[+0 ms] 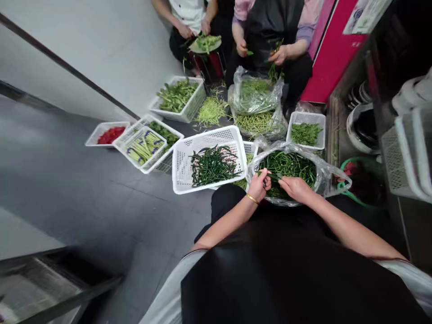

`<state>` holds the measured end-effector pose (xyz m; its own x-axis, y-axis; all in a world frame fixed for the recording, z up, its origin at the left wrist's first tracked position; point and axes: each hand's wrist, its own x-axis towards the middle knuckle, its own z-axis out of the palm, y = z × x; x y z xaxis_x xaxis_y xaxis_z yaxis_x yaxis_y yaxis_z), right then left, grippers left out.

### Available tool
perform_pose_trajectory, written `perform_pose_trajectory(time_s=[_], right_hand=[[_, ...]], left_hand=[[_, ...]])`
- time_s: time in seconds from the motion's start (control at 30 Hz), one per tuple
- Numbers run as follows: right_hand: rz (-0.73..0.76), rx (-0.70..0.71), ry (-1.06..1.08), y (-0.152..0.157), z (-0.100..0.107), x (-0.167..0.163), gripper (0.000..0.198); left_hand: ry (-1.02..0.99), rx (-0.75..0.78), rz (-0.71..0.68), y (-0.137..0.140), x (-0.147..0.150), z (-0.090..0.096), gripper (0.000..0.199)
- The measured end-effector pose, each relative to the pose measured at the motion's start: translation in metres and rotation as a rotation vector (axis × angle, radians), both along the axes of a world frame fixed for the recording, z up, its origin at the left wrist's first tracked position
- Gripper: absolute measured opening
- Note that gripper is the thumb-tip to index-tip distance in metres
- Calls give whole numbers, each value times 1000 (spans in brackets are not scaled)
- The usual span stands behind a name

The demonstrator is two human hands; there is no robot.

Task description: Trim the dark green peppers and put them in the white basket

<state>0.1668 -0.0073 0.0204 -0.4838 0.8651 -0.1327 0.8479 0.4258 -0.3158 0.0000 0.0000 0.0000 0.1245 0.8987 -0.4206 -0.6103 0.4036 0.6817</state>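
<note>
My left hand [259,186], with a gold bracelet at the wrist, is closed around a few slim dark green chili peppers [272,175]. Fingertips of my right hand [296,189] pinch the other end of these peppers. Both hands are over a clear plastic bag [326,182], which lies open and is full of long green chili peppers [293,164]. To the left, a white perforated basket [182,166] holds a heap of dark green chili peppers [216,166]. Another basket lies partly hidden beneath it.
Two people sit opposite; one person's hand [279,55] holds greens. Nearby are a leafy vegetable basket [199,105], a basket of bundled stalks [116,143], a red-filled tray [91,139], a green pile [212,111] and a small greens basket [322,130]. A green-rimmed tub [346,164] stands right.
</note>
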Motion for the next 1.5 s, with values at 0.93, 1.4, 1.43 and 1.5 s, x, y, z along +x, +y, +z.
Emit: perform_pose_trajectory(time_s=[0.93,1.4,1.43,1.5], right_hand=[[-557,-331,359,66,-8,28,31],[-295,60,-311,33,-7,22,38],[-276,36,-380,39,-6,25,37],[-229,9,-436,45,-3,27,33]], left_hand=[[144,15,-274,0,-3,-7,36],[112,-126,-459,-3,-2,-7,25],[61,-130,-456,-2,-3,-7,22],[-11,-126,-488,-1,-6,-5,17]])
